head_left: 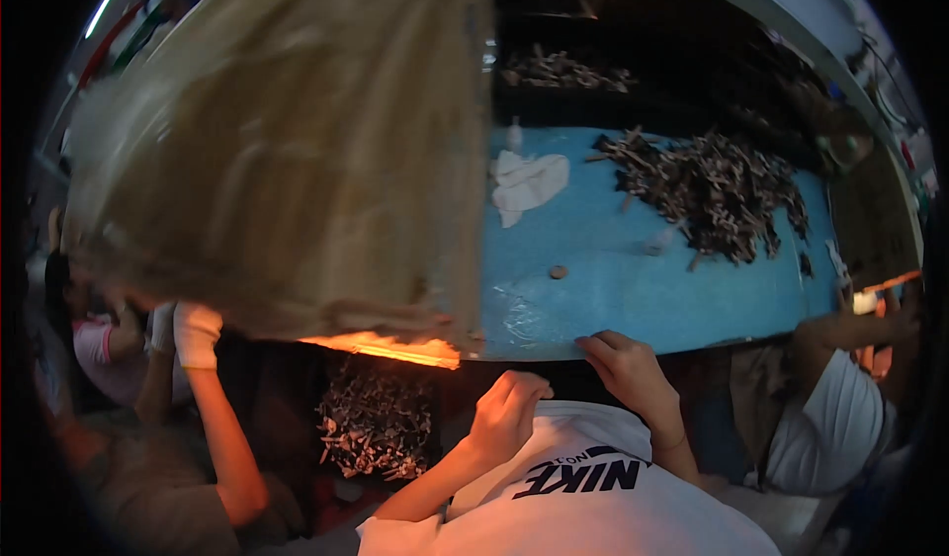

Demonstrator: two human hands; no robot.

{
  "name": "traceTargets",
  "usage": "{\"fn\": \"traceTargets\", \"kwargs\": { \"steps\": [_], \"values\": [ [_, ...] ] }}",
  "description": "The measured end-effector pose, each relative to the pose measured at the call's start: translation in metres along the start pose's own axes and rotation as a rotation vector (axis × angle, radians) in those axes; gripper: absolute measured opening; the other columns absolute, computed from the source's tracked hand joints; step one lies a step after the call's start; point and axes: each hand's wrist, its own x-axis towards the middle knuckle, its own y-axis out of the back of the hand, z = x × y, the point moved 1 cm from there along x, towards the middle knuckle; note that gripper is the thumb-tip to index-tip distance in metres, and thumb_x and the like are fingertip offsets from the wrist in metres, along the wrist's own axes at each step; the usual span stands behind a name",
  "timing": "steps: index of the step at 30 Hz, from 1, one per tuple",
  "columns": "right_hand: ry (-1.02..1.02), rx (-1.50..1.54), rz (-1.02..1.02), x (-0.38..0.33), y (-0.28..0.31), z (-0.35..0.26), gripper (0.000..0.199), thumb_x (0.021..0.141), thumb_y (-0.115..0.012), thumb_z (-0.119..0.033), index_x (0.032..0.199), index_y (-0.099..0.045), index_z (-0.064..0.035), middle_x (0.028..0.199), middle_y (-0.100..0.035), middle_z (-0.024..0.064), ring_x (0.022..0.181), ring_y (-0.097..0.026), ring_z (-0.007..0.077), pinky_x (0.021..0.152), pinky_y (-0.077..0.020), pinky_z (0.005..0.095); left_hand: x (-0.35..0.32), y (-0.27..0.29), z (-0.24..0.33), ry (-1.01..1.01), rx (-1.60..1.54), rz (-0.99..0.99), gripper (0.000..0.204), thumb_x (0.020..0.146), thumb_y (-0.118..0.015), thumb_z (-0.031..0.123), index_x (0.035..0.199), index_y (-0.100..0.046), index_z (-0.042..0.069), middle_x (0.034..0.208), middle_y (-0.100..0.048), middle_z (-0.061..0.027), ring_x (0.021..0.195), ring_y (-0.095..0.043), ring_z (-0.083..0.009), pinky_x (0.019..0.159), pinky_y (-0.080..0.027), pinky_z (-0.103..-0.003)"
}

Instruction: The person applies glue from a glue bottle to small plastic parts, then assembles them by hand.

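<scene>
Your right hand [633, 370] has its fingertips at the near edge of a flat, light-blue, smooth-surfaced tabletop [623, 294], which spreads out level in front of you. Its surface has a faint sheen, and you can see glossy wrinkles near the front edge, toward its left side. A small, round, dull-brown piece [559, 272] lies on the blue surface, just beyond those wrinkles and well apart from your fingers; its material is too small to tell.
</scene>
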Motion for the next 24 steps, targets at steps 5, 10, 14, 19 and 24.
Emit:
{"fn": "traceTargets", "kwargs": {
  "steps": [5,10,14,19,24],
  "values": [
    [-0.066,-0.01,0.115,-0.024,0.017,0.024,0.019,0.074,-0.059,-0.002,0.093,-0.059,-0.0031,0.077,-0.057,0.0116,0.067,-0.058,0.0302,0.056,-0.0472,0.0373,0.046,-0.076,-0.034,0.18,-0.072,-0.09,0.007,0.081,-0.054,-0.005,0.087,-0.056,-0.001,0.071,-0.056,-0.0109,0.063,-0.06,-0.0198,0.055,-0.047,-0.028],
    [-0.197,-0.022,0.174,-0.048,0.036,0.049,0.017,0.075,-0.058,-0.004,0.093,-0.059,-0.0028,0.077,-0.057,0.0121,0.067,-0.058,0.0308,0.056,-0.0467,0.0384,0.082,-0.117,-0.045,0.235,-0.045,-0.156,0.002,0.08,-0.055,0.001,0.081,-0.057,0.001,0.073,-0.054,-0.0126,0.063,-0.057,-0.0312,0.057,-0.046,-0.038],
    [-0.306,-0.019,0.174,-0.055,0.051,0.068,0.018,0.076,-0.059,-0.003,0.094,-0.059,-0.0018,0.082,-0.059,0.0135,0.071,-0.058,0.0319,0.06,-0.0464,0.0375,0.094,-0.125,-0.044,0.146,0.299,-0.223,0.003,0.077,-0.06,0.007,0.079,-0.062,0.006,0.078,-0.057,-0.0119,0.065,-0.058,-0.0329,0.058,-0.045,-0.041],
    [-0.318,-0.035,0.354,-0.057,0.068,0.104,0.017,0.076,-0.059,-0.002,0.093,-0.061,-0.0015,0.081,-0.06,0.0138,0.069,-0.059,0.0309,0.059,-0.0467,0.036,0.097,-0.113,-0.037,0.041,0.468,-0.172,0.008,0.077,-0.062,0.008,0.084,-0.066,0.007,0.082,-0.059,-0.0097,0.065,-0.059,-0.0303,0.058,-0.045,-0.039],
    [-0.332,0.059,0.605,-0.047,0.074,0.16,0.022,0.074,-0.062,-0.001,0.096,-0.061,-0.0023,0.08,-0.059,0.0118,0.067,-0.059,0.0264,0.058,-0.0468,0.0338,0.089,-0.102,-0.023,0.103,0.266,-0.141,0.018,0.077,-0.058,-0.005,0.091,-0.065,0.003,0.08,-0.057,-0.0117,0.061,-0.057,-0.0268,0.053,-0.043,-0.033]
  ]
}}
